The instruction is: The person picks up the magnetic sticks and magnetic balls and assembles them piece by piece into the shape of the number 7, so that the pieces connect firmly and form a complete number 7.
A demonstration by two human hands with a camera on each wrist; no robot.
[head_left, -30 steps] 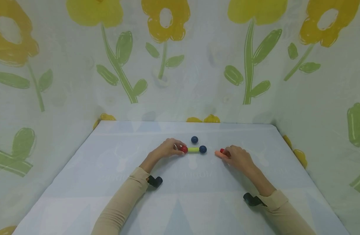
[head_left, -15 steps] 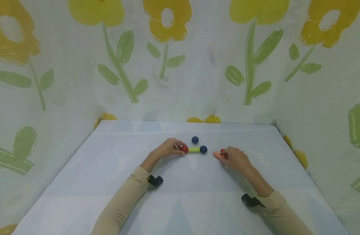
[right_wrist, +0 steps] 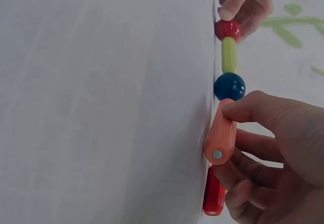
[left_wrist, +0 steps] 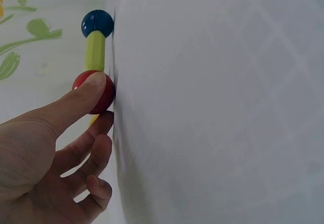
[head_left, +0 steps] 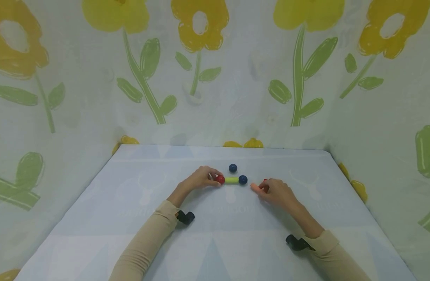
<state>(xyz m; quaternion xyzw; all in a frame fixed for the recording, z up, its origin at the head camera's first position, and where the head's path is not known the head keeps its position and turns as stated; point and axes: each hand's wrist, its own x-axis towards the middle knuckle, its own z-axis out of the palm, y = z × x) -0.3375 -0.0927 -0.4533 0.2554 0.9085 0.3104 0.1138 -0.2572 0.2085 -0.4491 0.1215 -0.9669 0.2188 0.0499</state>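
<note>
My left hand [head_left: 200, 177] pinches a red ball [left_wrist: 107, 96] between thumb and fingertip. A yellow-green magnetic rod [head_left: 231, 180] joins that ball to a dark blue ball [head_left: 243, 180], in a row on the table. With thumb and fingers, my right hand [head_left: 278, 191] holds an orange magnetic rod [right_wrist: 221, 135], whose near end shows a round metal tip. In the head view the orange rod's far end is a short way right of the blue ball. A red rod [right_wrist: 214, 196] lies by the right fingers, partly hidden by them in the head view.
A second dark blue ball [head_left: 233, 168] rests on the table behind the row. The pale cloth-covered table [head_left: 215, 218] meets flower-printed curtains [head_left: 243, 97] at the back and sides. Black wrist cameras [head_left: 185, 217] sit at both cuffs.
My right hand has moved left and a little nearer to me, bringing the orange rod closer to the blue ball. The red rod stays behind. The left hand keeps its place.
</note>
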